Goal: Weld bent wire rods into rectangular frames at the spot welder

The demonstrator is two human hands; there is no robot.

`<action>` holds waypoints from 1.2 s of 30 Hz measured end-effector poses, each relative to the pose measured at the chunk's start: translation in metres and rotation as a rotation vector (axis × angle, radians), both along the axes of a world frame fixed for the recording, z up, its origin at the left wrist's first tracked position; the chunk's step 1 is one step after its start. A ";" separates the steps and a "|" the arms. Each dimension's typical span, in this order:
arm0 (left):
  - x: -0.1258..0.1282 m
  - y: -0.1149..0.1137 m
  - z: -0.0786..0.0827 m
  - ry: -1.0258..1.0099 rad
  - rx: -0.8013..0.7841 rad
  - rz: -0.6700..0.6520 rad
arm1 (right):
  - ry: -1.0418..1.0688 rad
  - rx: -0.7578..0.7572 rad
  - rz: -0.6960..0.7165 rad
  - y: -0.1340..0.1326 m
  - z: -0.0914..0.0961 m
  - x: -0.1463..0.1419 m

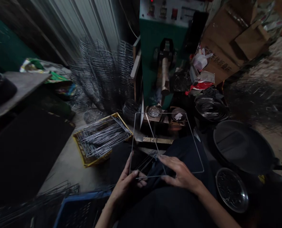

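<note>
Above my lap I hold up a thin rectangular wire frame [196, 143] with a slanting wire [151, 129] across its middle. My left hand [128, 179] grips the frame's near left corner, its thumb on the near wire. At the near edge, my right hand [180, 172] pinches the frame where the slanting wire meets it. Several loose wires [145, 162] lie on my lap beneath the frame. Beyond its far side stands a green machine [152, 47] with a thick metal electrode arm [165, 76].
A yellow crate [88, 163] full of straight wires is at the left, with a blue crate [68, 205] nearer. Stacked wire rings [100, 72] stand behind. Small dishes [154, 111] sit below the machine. A round black pan [243, 145] and a shiny bowl [232, 190] are at the right.
</note>
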State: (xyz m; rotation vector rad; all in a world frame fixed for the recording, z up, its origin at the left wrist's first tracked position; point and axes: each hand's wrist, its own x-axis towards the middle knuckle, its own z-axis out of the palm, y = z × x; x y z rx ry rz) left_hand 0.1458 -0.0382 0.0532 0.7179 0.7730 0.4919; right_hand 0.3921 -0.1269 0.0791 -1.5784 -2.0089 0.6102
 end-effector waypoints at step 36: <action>0.008 0.000 0.010 -0.067 0.055 0.050 | -0.066 -0.088 -0.087 -0.011 0.004 0.021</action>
